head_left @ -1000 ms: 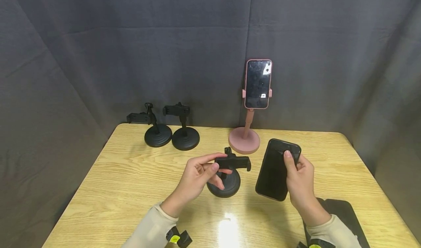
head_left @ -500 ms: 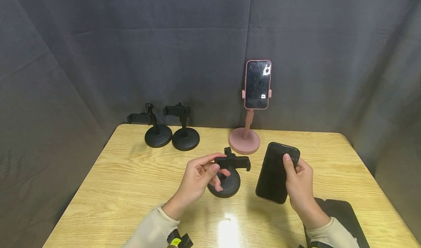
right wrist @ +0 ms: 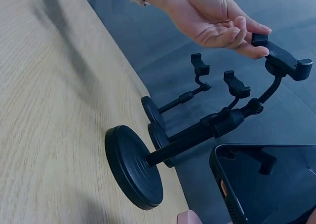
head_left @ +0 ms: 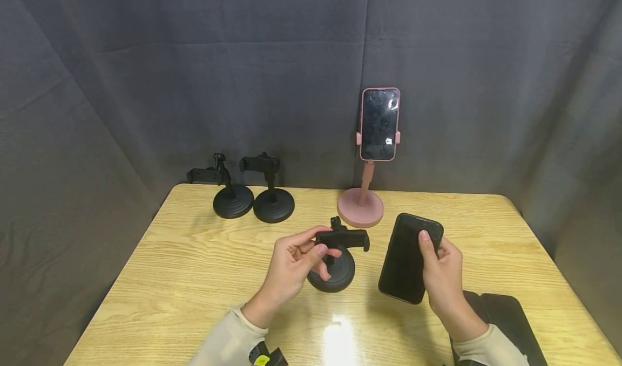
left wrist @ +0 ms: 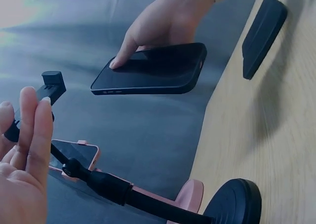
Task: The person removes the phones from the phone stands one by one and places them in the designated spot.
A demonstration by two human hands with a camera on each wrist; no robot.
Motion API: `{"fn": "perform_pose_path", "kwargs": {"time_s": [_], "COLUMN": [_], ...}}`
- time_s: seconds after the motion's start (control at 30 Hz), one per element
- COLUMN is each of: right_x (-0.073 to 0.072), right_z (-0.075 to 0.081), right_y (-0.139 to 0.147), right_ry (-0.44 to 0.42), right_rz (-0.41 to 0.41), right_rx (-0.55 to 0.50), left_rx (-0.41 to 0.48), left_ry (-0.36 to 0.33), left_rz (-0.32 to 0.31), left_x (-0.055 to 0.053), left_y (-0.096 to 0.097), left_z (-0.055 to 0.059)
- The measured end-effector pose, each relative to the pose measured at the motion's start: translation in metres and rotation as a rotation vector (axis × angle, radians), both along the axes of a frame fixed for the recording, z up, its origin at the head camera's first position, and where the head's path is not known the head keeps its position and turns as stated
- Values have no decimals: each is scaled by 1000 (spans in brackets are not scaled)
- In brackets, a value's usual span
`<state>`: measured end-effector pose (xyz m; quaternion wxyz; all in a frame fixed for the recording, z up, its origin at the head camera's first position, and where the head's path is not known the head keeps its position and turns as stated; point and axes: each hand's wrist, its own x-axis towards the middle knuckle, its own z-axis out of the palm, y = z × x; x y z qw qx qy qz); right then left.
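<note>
My left hand (head_left: 293, 263) pinches the left end of the clamp on a black phone stand (head_left: 345, 239), thumb in front and index finger on top. The stand's round base rests on the table, partly behind my fingers. In the right wrist view the same stand (right wrist: 192, 140) shows its whole stem and its clamp at my left fingertips. My right hand (head_left: 442, 269) grips a black smartphone (head_left: 405, 263) by its right side, thumb across the dark screen. The phone is raised to the right of the clamp and apart from it, as the left wrist view also shows.
Two more black phone stands (head_left: 233, 200) (head_left: 274, 204) stand at the back left with bare clamps. Behind the middle is a pink stand (head_left: 360, 208) bearing a pink-cased phone (head_left: 380, 124). A flat black object (head_left: 510, 323) lies under my right forearm. Grey curtain (head_left: 194, 85) surrounds the wooden table (head_left: 194, 279).
The phone in my right hand has lowered slightly toward me. My left hand stays at the clamp with almost no movement.
</note>
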<state>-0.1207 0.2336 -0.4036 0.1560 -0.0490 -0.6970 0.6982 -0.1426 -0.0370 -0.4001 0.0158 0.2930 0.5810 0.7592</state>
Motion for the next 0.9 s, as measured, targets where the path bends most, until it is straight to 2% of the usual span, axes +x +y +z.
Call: {"fn": "perform_pose_path", "kwargs": {"time_s": [0.13, 0.37, 0.53, 0.9], "right_x": [0, 3, 4, 6], "right_z": [-1, -4, -7, -13], "right_y": [1, 6, 7, 12], "right_ry": [5, -11, -8, -41], "right_rz": [-2, 4, 20, 27], "right_rx": [-5, -1, 6, 52], "left_rx": [23, 55, 65, 20], "left_ry": [-3, 0, 1, 27], "left_rz": [19, -11, -8, 55], "left_x": [-2, -9, -14, -31], "left_y": [0, -2, -4, -11], "left_z": [1, 4, 8, 19]}}
